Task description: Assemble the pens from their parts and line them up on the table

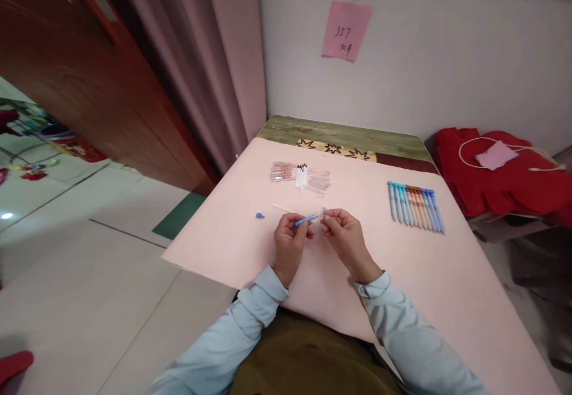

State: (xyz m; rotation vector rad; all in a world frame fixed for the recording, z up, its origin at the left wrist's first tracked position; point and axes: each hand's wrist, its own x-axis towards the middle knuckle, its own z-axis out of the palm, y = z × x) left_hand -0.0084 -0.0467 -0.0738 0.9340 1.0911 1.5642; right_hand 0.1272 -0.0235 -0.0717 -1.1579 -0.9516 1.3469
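Your left hand (288,245) is curled, its fingers closed on a blue pen tube (305,220) held up over the desk (313,282). Your right hand (349,239) is just beside it, thumb and finger pinched on a small pale piece (325,209), too tiny to name. To the left lie a white stick (281,208) and a little blue part (260,215). Off to the right, pens (416,207) lie in a row. Farther back, white refills (301,177) with dark tips sit between two bunches of clear tubes (283,171).
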